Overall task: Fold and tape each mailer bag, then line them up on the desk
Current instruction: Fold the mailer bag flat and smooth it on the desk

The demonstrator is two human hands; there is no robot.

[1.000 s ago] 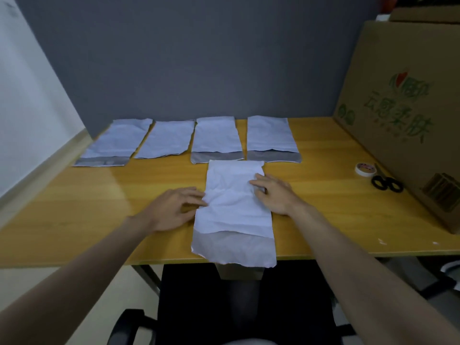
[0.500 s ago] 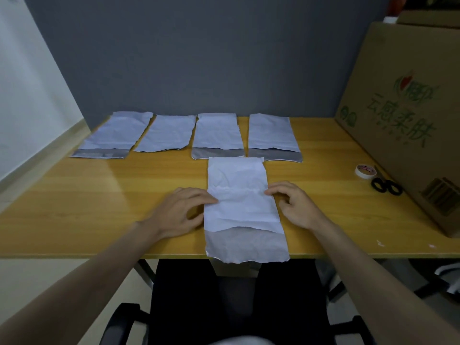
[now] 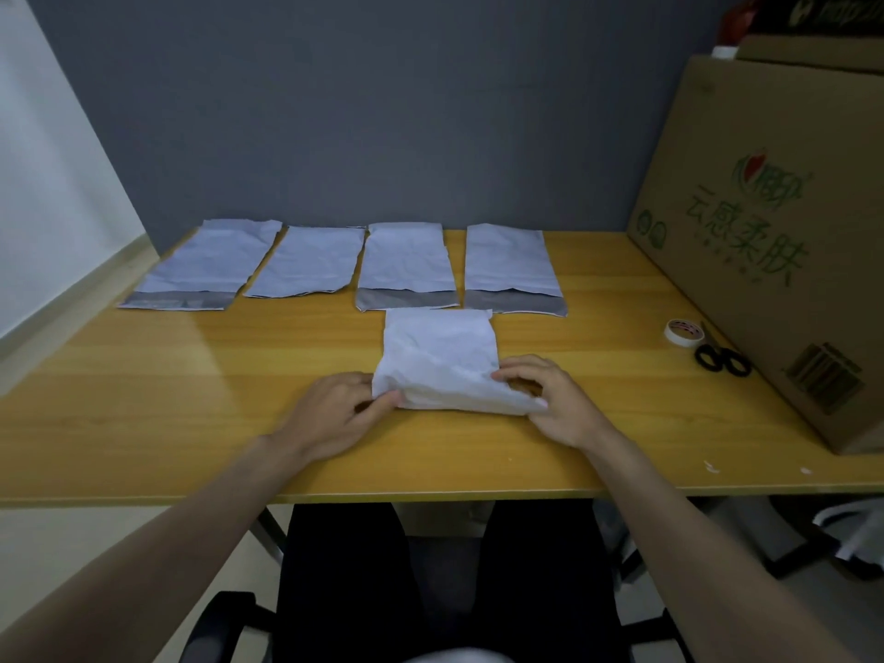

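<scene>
Wooden desk seen from above and in front, against a grey wall, with a white wall at far left. Along the back of the desk, a row of four flat white mailer bags: far-left bag with a grey strip at its near edge, second bag just beside it, third bag and fourth bag each showing a grey strip nearest the viewer. In front of the third and fourth, nearly touching their near edges, a fifth mailer bag, crumpled and doubled over so that its near edge is a rounded fold raised slightly off the desk. Left hand at the fold's left corner, thumb and fingertips pinching the plastic there, remaining fingers curled. Right hand at the fold's right corner, thumb and forefinger pinching the bag, other fingers bent loosely behind. Both bare forearms reaching in from the bottom edge. Further right, well apart from the bags, a small roll of tape lying flat, and just beside it black-handled scissors. At far right, a large cardboard box with green printed characters, standing on the desk. Below the desk edge, a dark chair.
</scene>
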